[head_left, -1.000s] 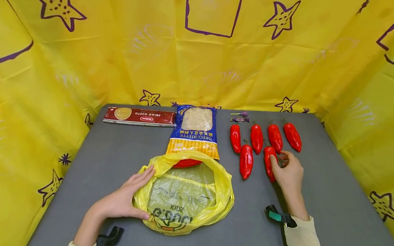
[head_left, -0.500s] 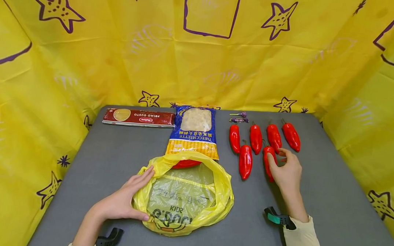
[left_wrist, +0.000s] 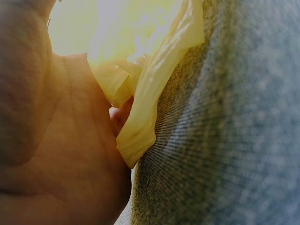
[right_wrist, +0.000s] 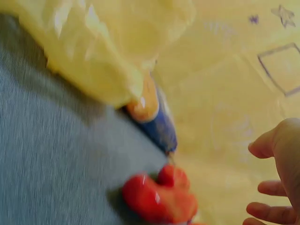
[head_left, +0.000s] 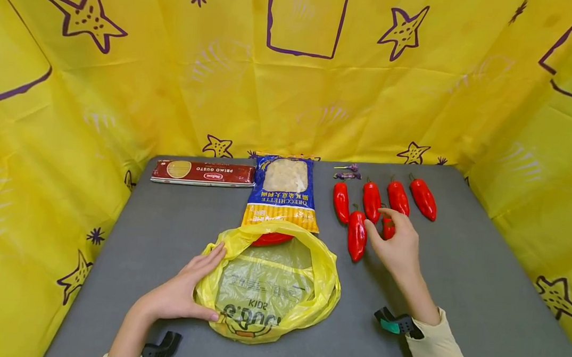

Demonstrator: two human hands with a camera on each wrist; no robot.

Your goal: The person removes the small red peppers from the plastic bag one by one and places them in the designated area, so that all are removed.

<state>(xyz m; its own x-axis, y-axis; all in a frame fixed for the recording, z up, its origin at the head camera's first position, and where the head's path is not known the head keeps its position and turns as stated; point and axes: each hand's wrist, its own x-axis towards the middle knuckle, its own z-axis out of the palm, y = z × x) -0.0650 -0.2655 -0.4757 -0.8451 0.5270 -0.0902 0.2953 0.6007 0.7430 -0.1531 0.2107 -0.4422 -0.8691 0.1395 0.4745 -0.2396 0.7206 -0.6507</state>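
Note:
A yellow plastic bag (head_left: 326,303) stands with its mouth turned up at the table's front middle. Against its left rim rests my left hand (head_left: 178,291), fingers straight along the outside and thumb at the front. Inside the mouth, by the far rim, shows a red thing (head_left: 272,238); its kind is unclear. Over the red peppers hovers my right hand (head_left: 400,247), thumb and fingers spread, nothing between them. Its thumb tip is close to the front left pepper (head_left: 357,237). Another pepper (head_left: 388,227) is partly hidden behind this hand. Several more peppers (head_left: 423,199) lie behind.
Behind the bag lies a blue and yellow orecchiette pasta packet (head_left: 285,194). Left of it is a dark red Primo Gusto pack (head_left: 202,173). Small purple-wrapped sweets (head_left: 347,175) lie above the peppers. Yellow cloth (head_left: 289,93) encloses the grey table (head_left: 159,231) behind and at the sides.
My right hand has left the front right pepper and moved leftward, its thumb now beside the front left pepper. The left hand and the bag have stayed put.

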